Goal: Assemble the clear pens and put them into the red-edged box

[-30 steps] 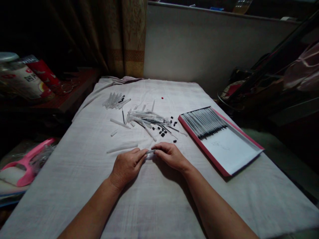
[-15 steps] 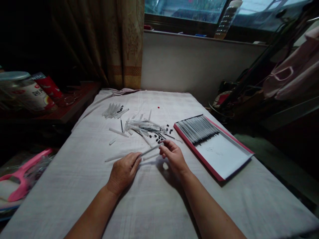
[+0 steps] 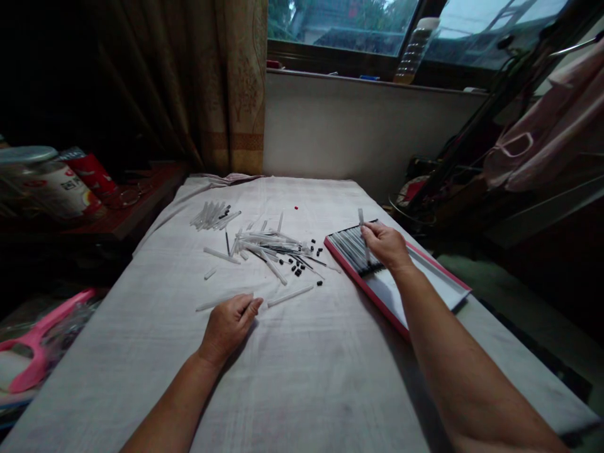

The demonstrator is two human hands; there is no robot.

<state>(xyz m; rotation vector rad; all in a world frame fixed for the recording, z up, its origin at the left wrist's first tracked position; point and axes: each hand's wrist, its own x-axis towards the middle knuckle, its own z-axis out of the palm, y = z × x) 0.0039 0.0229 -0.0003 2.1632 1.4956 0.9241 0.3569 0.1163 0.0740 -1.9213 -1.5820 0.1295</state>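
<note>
My right hand (image 3: 387, 244) is over the red-edged tray (image 3: 438, 277), pinching a clear pen (image 3: 362, 231) that stands nearly upright above the row of finished pens (image 3: 346, 242) lying in it. My left hand (image 3: 230, 322) rests on the white cloth with its fingers loosely curled, holding nothing; its fingertips lie beside a clear tube (image 3: 221, 302) and near another (image 3: 290, 296). A heap of clear tubes, refills and small black caps (image 3: 274, 245) lies further back at the centre.
A second small bunch of tubes (image 3: 212, 215) lies at the back left. A tiny red bit (image 3: 296, 207) sits beyond the heap. Jars (image 3: 51, 182) stand on a dark side table at left, a pink object (image 3: 38, 327) below. Window ledge with a bottle (image 3: 415, 50) behind.
My right hand has carried the assembled pen from in front of me to the right, over the tray. My left hand has let go and stayed on the cloth. The view has tilted up.
</note>
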